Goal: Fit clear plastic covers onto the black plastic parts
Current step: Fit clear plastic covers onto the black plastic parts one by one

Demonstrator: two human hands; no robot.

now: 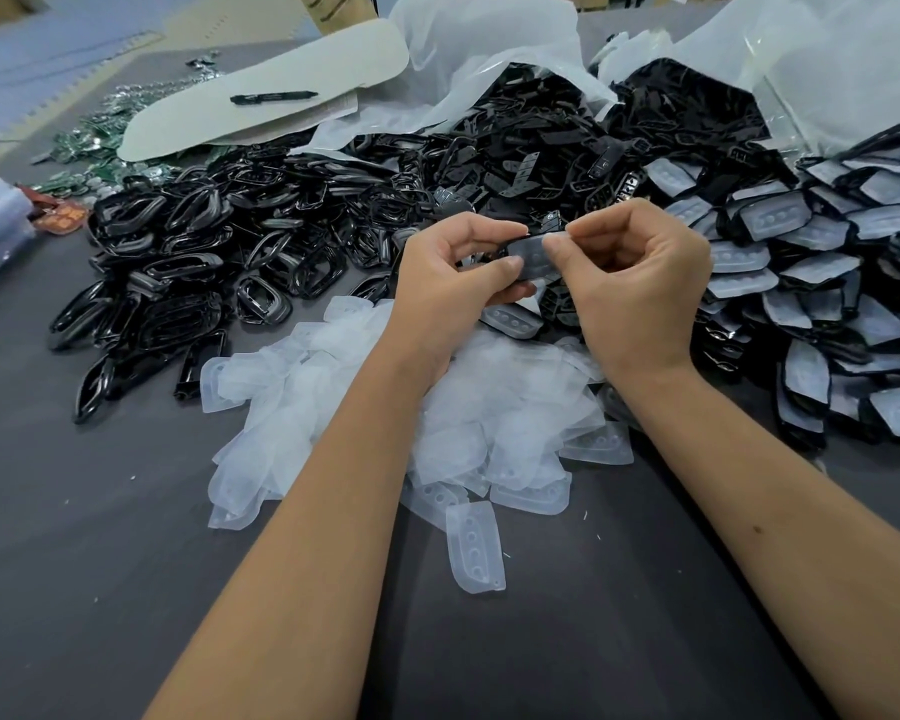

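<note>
From the head view, we hold one black part (515, 291) above the desk (100, 537), our left hand (458, 272) curled round its near end while our right hand (630, 283) pinches the clear cover (533, 257) over its top face. We judge the cover only partly seated. If our right fingertips (554, 245) press off-centre, the soft cover may skew or pop loose; a slack left grip could drop the part into the pile of loose covers (437, 407) below, or among the finished pieces (801, 262).
</note>
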